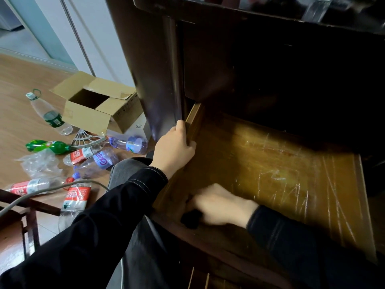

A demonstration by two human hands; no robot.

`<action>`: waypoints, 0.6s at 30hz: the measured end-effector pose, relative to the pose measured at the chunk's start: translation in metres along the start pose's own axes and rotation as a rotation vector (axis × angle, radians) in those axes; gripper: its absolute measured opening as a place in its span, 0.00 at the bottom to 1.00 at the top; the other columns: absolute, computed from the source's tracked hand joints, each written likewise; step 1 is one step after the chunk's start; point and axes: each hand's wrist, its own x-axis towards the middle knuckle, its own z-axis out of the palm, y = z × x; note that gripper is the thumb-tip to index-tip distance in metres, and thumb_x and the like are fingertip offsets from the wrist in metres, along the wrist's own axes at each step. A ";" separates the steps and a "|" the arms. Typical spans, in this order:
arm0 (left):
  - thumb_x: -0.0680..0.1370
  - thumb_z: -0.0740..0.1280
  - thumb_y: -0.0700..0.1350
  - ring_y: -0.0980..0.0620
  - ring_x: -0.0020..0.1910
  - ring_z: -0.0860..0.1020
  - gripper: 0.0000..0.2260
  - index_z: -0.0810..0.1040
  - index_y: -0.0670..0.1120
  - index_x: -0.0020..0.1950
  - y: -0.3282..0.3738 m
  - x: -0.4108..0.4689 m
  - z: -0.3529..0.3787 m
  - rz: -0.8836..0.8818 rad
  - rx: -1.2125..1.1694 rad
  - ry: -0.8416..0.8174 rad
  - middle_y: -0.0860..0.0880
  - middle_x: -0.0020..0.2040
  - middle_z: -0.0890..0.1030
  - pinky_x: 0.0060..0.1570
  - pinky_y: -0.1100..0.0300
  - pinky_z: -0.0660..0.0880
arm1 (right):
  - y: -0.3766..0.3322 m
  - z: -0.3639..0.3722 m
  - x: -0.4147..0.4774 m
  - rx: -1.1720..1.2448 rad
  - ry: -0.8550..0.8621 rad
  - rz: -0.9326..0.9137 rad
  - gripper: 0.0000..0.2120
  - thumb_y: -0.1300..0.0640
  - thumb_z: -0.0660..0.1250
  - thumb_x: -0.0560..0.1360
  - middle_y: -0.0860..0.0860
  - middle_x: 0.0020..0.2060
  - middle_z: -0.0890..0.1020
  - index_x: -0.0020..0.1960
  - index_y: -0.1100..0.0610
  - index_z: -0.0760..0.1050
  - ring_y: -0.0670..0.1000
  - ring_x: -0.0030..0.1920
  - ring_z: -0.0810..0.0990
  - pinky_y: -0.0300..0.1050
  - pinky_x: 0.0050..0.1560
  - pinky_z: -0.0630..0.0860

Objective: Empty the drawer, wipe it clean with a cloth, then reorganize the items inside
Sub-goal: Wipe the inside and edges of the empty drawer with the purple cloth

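The wooden drawer is pulled out of a dark cabinet, and its scratched yellow-brown bottom lies bare. My left hand grips the drawer's left side wall near the cabinet's edge. My right hand is inside the drawer at its front left corner, blurred, with its fingers closed on a small black cloth pressed against the drawer bottom. Most of the cloth is hidden under the hand.
On the floor to the left lie several plastic bottles, a green bottle, a white fan, crumpled plastic and an open cardboard box. A grey cable runs across a dark chair frame at bottom left. My knee is beside the drawer.
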 end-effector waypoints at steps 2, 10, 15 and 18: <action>0.78 0.64 0.49 0.43 0.42 0.78 0.13 0.65 0.46 0.57 0.000 0.000 0.000 0.010 0.006 0.001 0.46 0.46 0.76 0.43 0.47 0.79 | 0.008 0.004 -0.025 0.005 -0.070 0.010 0.12 0.66 0.63 0.73 0.50 0.42 0.74 0.53 0.55 0.79 0.58 0.46 0.79 0.47 0.40 0.68; 0.78 0.65 0.49 0.45 0.42 0.79 0.15 0.65 0.46 0.60 0.000 0.002 0.002 0.003 0.021 -0.007 0.46 0.47 0.77 0.43 0.47 0.80 | 0.047 0.008 -0.035 0.157 0.093 0.239 0.04 0.57 0.67 0.76 0.44 0.41 0.70 0.46 0.47 0.76 0.46 0.34 0.73 0.43 0.35 0.67; 0.78 0.65 0.49 0.45 0.45 0.78 0.16 0.65 0.46 0.62 0.001 0.000 0.000 0.019 -0.003 0.013 0.46 0.50 0.76 0.43 0.49 0.78 | 0.097 -0.006 -0.020 0.128 0.316 0.576 0.08 0.51 0.68 0.78 0.45 0.48 0.72 0.57 0.47 0.77 0.52 0.42 0.79 0.50 0.43 0.77; 0.77 0.65 0.47 0.44 0.56 0.74 0.22 0.67 0.44 0.69 0.002 -0.003 -0.003 0.119 0.036 0.145 0.44 0.59 0.74 0.53 0.48 0.75 | 0.092 0.002 -0.021 0.245 0.353 0.631 0.07 0.48 0.69 0.76 0.43 0.45 0.77 0.53 0.46 0.78 0.48 0.40 0.79 0.44 0.36 0.74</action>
